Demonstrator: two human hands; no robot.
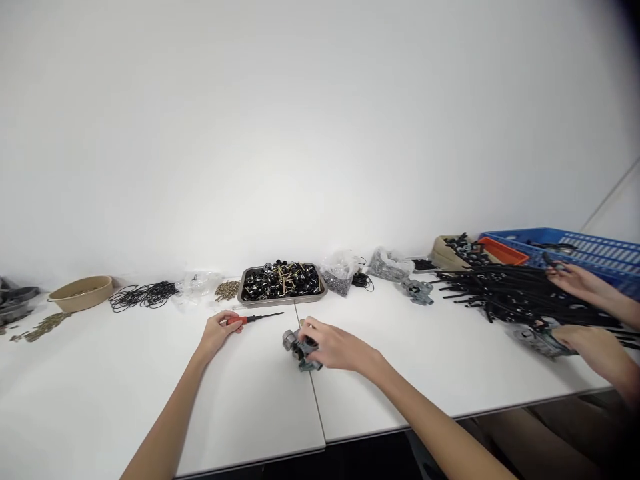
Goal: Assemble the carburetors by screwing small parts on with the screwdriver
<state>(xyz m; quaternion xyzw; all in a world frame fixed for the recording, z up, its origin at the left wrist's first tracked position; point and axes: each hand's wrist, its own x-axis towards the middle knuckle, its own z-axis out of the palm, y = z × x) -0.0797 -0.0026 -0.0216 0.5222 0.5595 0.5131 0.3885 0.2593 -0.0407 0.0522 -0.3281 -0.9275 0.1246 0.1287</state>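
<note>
My left hand (219,333) is closed round the red handle of a screwdriver (255,318), whose dark shaft points right, low over the white table (250,400). My right hand (333,343) grips a grey metal part (301,350) with a round silver end, close to the seam in the tabletop. Fingers cover some of that part. Behind both hands is a metal tray (281,301) heaped with black pieces and brass-coloured ones.
At left are a tan bowl (83,295) and black rings (145,295). Plastic bags (390,265) and another metal part (417,291) lie right of the tray. Further right, another person's hands work beside black hoses (525,290) and a blue crate (600,257).
</note>
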